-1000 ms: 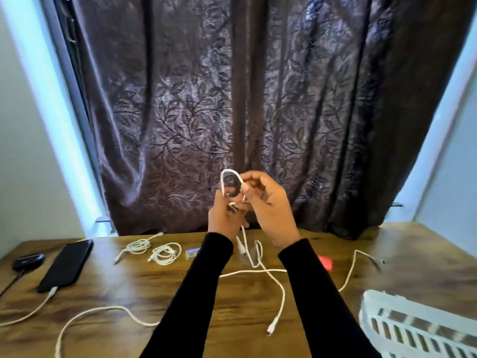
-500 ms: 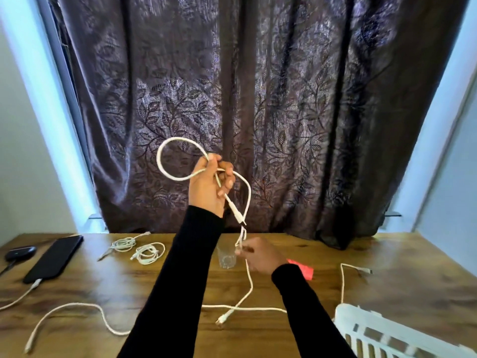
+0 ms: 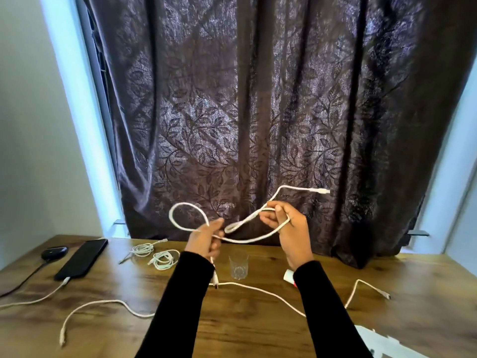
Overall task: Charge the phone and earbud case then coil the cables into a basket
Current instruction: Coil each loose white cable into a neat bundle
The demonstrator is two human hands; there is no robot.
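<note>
Both hands hold one white cable (image 3: pixel 254 239) up in the air above the wooden table (image 3: pixel 258 332). My left hand (image 3: pixel 206 239) pinches a loop of it that curves up to the left. My right hand (image 3: pixel 289 228) grips the other stretch, whose plug end sticks out to the right. The black phone (image 3: pixel 82 258) lies at the far left with a white cable plugged in. Beside it sits the dark earbud case (image 3: pixel 54 252) on a dark cable. A corner of the white basket (image 3: pixel 382 344) shows at the bottom right.
Two coiled white cables (image 3: pixel 154 254) lie behind my left arm. A small clear glass (image 3: pixel 238 267) stands mid-table, with a red and white object (image 3: pixel 290 276) next to my right sleeve. More loose white cables (image 3: pixel 258 290) trail across the table. A dark curtain hangs behind.
My right hand has risen from the table and taken hold of the cable at the height of the left hand. The loop in my left hand sits lower. The camera tilted.
</note>
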